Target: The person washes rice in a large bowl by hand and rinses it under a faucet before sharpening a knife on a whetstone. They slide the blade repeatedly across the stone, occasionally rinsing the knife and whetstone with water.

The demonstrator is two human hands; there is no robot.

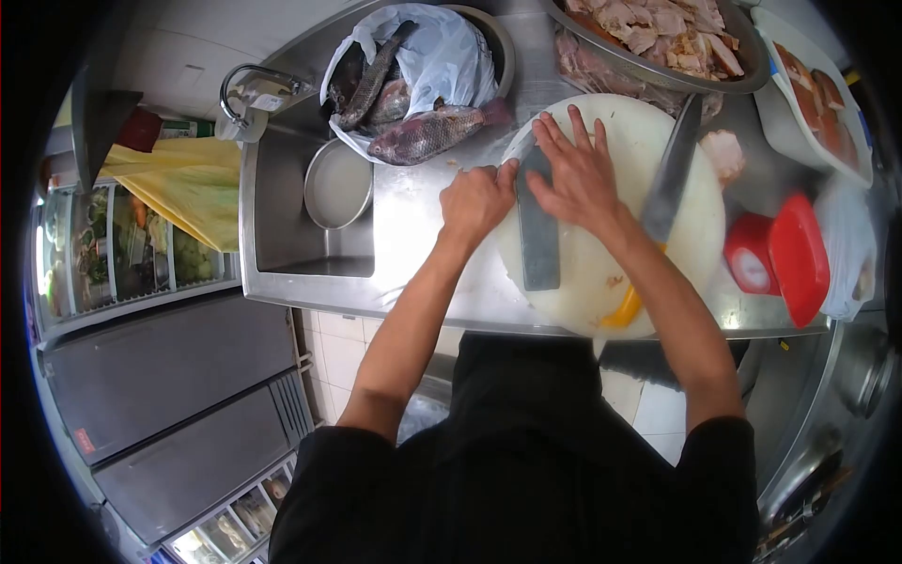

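Note:
A grey rectangular block [539, 230], like a sharpening stone, lies lengthwise on the round white cutting board [587, 254]. My left hand [477, 199] is closed beside the board's left edge, its thumb near the block's upper end; what it holds, if anything, is hidden. Over the upper board, my right hand [578, 174] has its fingers spread, the thumb side touching or just above the block. Right of it lies a large knife [673, 179], blade pointing away from me, its yellow handle [624, 308] near the front edge and partly under my right forearm.
A sink [308, 261] holds a round metal bowl [338, 184]. Behind it, fish [427, 136] rest on a plastic bag [446, 56] in a basin. Meat [662, 33] fills another basin. At right are a red scale [752, 265] and a white tub [799, 122].

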